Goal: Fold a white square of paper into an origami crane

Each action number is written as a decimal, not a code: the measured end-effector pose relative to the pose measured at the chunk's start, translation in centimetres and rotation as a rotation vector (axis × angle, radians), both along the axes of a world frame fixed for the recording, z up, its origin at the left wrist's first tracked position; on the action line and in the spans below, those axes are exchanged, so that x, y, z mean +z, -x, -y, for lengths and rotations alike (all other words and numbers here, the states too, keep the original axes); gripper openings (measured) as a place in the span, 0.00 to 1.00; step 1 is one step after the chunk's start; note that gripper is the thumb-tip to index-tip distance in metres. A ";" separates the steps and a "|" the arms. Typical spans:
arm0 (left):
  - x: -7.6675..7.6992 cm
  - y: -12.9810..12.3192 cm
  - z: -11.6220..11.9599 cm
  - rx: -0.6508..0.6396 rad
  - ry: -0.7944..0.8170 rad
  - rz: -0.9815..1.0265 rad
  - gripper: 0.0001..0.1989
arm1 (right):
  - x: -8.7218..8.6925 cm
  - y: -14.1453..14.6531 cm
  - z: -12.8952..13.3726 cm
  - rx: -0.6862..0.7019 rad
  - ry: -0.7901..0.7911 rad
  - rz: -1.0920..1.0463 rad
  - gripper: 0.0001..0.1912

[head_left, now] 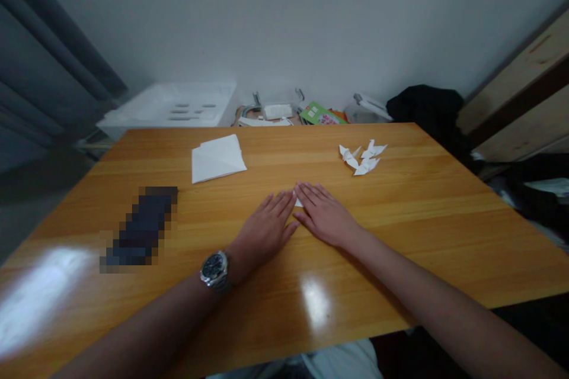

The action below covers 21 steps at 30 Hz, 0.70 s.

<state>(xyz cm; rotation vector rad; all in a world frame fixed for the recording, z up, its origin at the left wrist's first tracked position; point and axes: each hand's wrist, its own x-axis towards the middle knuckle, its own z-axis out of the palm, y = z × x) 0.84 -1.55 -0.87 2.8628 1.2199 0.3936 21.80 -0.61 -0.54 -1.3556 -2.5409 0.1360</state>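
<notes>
Both hands lie side by side on the wooden table, over a small piece of white paper that shows only between the fingertips. My left hand, with a metal watch on its wrist, is flat with its fingers stretched out at the paper's left side. My right hand rests flat across the paper's right side, fingers extended. Most of the paper is hidden under the hands. Beyond them at the right stand several folded white paper figures. At the back left lies a stack of white paper sheets.
A blurred dark object lies on the left of the wooden table. Past the far edge are a white plastic crate, a green booklet, a clear box and a black cloth. A curtain hangs at the left.
</notes>
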 end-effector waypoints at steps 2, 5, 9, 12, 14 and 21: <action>0.0 0.2 0.3 -0.015 -0.010 0.005 0.29 | -0.5 -0.3 0.2 0.003 0.045 -0.002 0.36; 0.3 0.9 0.5 -0.023 -0.013 0.008 0.28 | -0.8 -0.7 0.2 0.019 0.076 -0.008 0.38; 0.6 2.7 0.8 0.001 -0.001 0.001 0.27 | -0.6 -0.9 0.1 0.013 0.107 -0.009 0.39; 0.6 3.8 1.1 0.024 -0.001 -0.003 0.26 | -0.6 -0.9 0.2 0.013 0.112 -0.009 0.40; 0.8 4.0 1.2 0.045 -0.008 -0.012 0.26 | -0.6 -0.8 0.2 0.008 0.107 -0.017 0.39; 2.3 2.5 0.2 0.155 -0.068 0.027 0.22 | -0.3 -0.4 0.3 -0.003 0.117 -0.014 0.40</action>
